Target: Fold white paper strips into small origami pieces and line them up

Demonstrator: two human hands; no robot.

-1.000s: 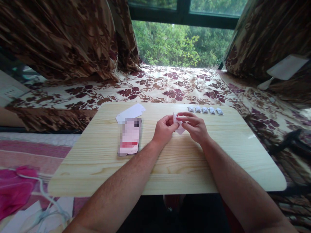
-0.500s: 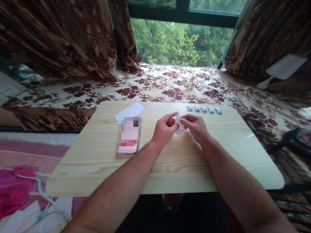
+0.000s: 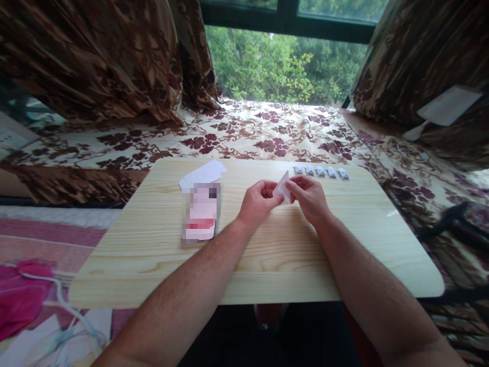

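Both hands meet over the middle of a light wooden table (image 3: 267, 265). My left hand (image 3: 257, 204) and my right hand (image 3: 310, 198) pinch a small folded white paper piece (image 3: 283, 187) between their fingertips, its point sticking up. Fingers of both hands are closed on it. A row of several small folded white paper shapes (image 3: 321, 171) lies along the table's far edge, right of my hands. A stack of white paper slips (image 3: 202, 175) lies at the far left, and a phone (image 3: 201, 212) rests flat in front of it.
Floral cloth (image 3: 267, 135) covers the ledge behind the table, with brown floral curtains (image 3: 95, 56) on both sides of a window. Pink fabric and a white cable (image 3: 30, 300) lie at the lower left. A dark object (image 3: 454, 219) stands right of the table.
The paper piece has been turned and lifted slightly between the fingers; its point now stands up higher. My right fingers shifted closer in on it.
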